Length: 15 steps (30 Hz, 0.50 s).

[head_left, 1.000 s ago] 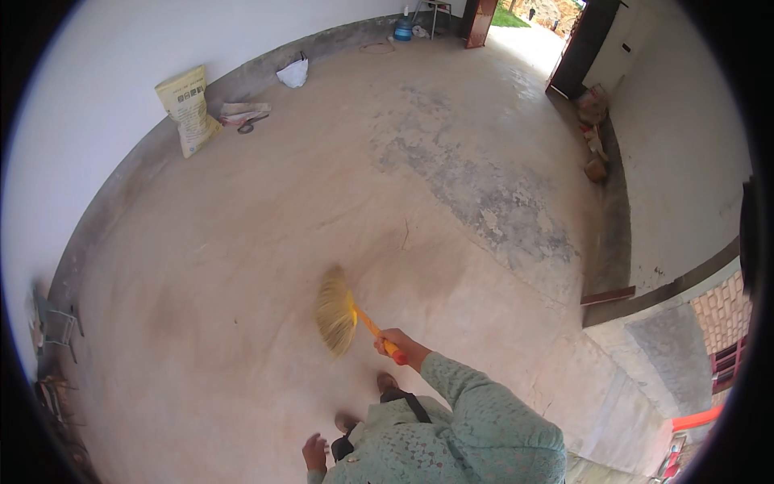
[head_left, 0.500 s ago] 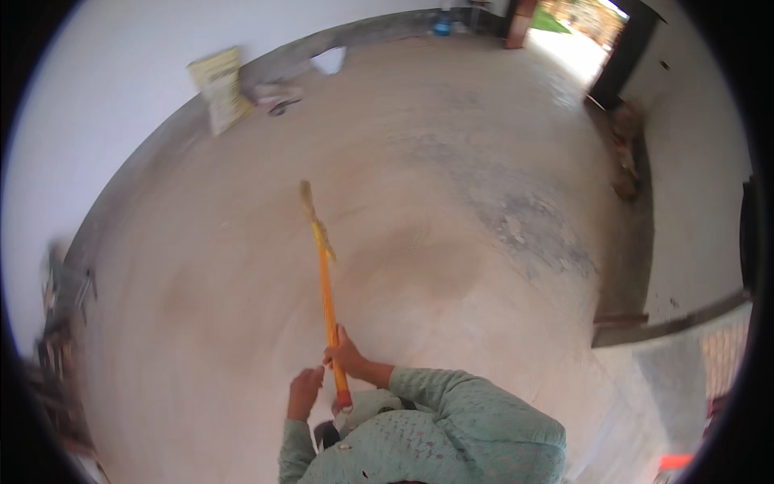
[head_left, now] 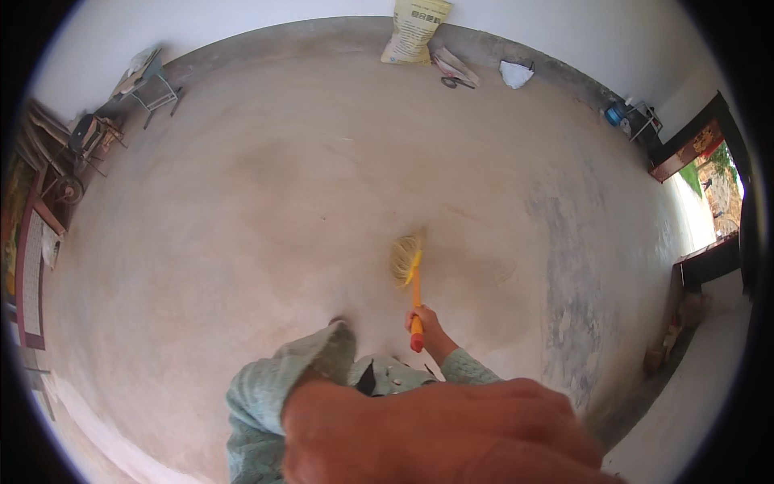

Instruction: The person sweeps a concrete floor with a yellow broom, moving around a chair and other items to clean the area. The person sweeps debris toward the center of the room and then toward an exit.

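Note:
My right hand (head_left: 426, 321) is closed round the orange handle of a broom (head_left: 415, 282), close to its red end. The broom points away from me, its straw-coloured bristle fan spread out over the floor ahead. My left hand (head_left: 435, 427) looms large across the lower edge, very near the camera and away from the broom. Its back and knuckles show, but its fingers are hidden. A pale green patterned sleeve covers each arm.
Along the far wall stand a yellowish sack (head_left: 413, 36), dark-handled scissors (head_left: 458, 82) and a white bag (head_left: 516, 74). A small desk (head_left: 145, 77) and a chair (head_left: 95, 133) are at left. A doorway (head_left: 709, 189) opens at right, near a blue container (head_left: 615, 113).
My view has turned left, so the sack and doorway appear further right. My left hand has moved from beside the handle up near the camera. The broom's bristle fan now faces me more broadly.

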Available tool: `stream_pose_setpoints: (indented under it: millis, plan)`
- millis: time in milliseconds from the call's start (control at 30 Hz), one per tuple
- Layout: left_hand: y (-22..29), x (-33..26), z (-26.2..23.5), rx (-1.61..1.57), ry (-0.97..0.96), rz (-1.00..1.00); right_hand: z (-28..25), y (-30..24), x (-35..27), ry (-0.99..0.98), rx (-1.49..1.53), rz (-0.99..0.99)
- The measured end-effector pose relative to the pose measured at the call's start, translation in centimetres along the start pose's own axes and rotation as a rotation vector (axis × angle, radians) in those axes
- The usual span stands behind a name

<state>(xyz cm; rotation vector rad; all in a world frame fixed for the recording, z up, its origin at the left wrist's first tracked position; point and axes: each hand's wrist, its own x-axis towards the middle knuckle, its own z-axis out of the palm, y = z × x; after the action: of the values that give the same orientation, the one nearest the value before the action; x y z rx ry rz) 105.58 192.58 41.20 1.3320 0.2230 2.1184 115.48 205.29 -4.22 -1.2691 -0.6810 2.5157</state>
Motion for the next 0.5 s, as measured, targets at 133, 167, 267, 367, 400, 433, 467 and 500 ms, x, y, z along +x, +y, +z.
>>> stream_pose_setpoints:
  millis: [133, 167, 267, 367, 400, 433, 467, 500]
  plan:
    - [-0.1, 0.6, -3.1, -0.105, 0.013, 0.013, -1.4, -2.5, 0.5, 0.086, 0.268, 0.120]
    - [-0.2, 0.7, -3.8, -0.129, 0.017, 0.008, -2.2, -2.6, 1.1, 0.099, 0.339, 0.154]
    - [-0.5, 1.2, -5.2, -0.172, 0.019, -0.014, -1.7, -3.1, 1.3, 0.049, 0.398, 0.182]
    - [-1.6, 1.5, -5.4, -0.191, 0.013, -0.036, 0.2, -2.9, 0.7, 0.068, 0.426, 0.135]
    - [-1.8, 1.8, -5.4, -0.193, 0.012, -0.047, 0.5, -2.5, 0.6, 0.094, 0.465, 0.141]
    - [-2.2, 2.2, -4.9, -0.201, 0.005, -0.051, 0.7, -2.5, 0.2, 0.120, 0.500, 0.145]
    - [-2.7, 2.5, -4.4, -0.205, 0.002, -0.058, 0.7, -2.6, -0.1, 0.145, 0.535, 0.150]
    - [-3.1, 2.8, -3.9, -0.215, -0.006, -0.071, 0.4, -2.8, -0.5, 0.151, 0.549, 0.162]
